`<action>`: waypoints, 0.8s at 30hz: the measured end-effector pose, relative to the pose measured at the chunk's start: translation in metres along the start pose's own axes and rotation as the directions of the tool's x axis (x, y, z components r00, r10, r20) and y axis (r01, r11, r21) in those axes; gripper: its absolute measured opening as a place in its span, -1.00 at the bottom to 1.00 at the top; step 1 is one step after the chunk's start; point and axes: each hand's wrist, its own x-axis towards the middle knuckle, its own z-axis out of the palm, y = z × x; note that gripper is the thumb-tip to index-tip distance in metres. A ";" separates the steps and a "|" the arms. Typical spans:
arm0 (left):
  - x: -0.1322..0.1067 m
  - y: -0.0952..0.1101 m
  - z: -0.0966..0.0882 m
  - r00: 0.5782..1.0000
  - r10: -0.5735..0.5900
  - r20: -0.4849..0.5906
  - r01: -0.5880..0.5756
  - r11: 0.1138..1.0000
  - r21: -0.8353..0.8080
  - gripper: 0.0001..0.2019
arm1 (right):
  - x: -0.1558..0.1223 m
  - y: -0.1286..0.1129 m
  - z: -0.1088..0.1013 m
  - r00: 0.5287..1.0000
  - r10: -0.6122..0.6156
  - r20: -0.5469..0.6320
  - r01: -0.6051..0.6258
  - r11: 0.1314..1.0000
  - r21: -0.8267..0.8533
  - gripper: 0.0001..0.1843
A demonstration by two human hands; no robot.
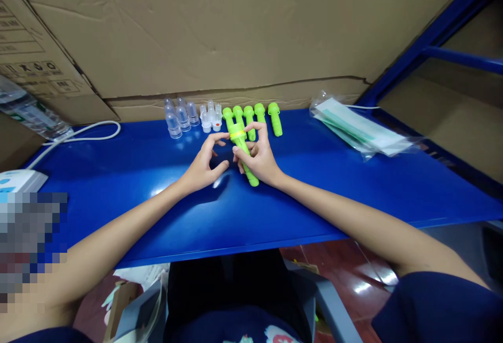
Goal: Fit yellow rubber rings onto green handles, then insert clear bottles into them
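Observation:
My right hand [260, 160] is closed around a green plastic tube [244, 153] with a yellow ring near its upper end, held tilted above the blue table [353, 185]. My left hand [203, 165] is beside it, fingers curled, with index finger and thumb reaching toward the tube's yellow ring. Behind the hands lies a row of several more green tubes [275, 117] near the table's back edge. To their left stand several small clear plastic caps [178, 117] and white fittings [210, 117].
A cardboard wall [236, 33] closes off the back. A clear bag with white and green sheets [359, 130] lies at the right. A white cable [94, 133] and a white device [19, 179] sit at the left. A blue metal frame [432, 39] rises at the right.

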 end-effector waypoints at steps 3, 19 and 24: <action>0.000 -0.001 0.000 1.000 0.023 0.005 -0.023 1.000 0.007 -0.39 | 0.001 0.001 0.000 1.000 -0.005 -0.010 0.005 1.000 -0.006 -0.42; 0.000 0.000 0.002 0.999 0.040 -0.005 -0.040 0.999 -0.026 -0.40 | 0.001 0.003 -0.002 0.999 0.039 0.021 -0.040 0.999 0.035 -0.39; 0.001 0.002 0.001 0.999 0.038 0.001 -0.038 0.999 -0.025 -0.43 | 0.001 0.002 -0.002 0.998 0.052 0.025 -0.053 0.998 0.035 -0.38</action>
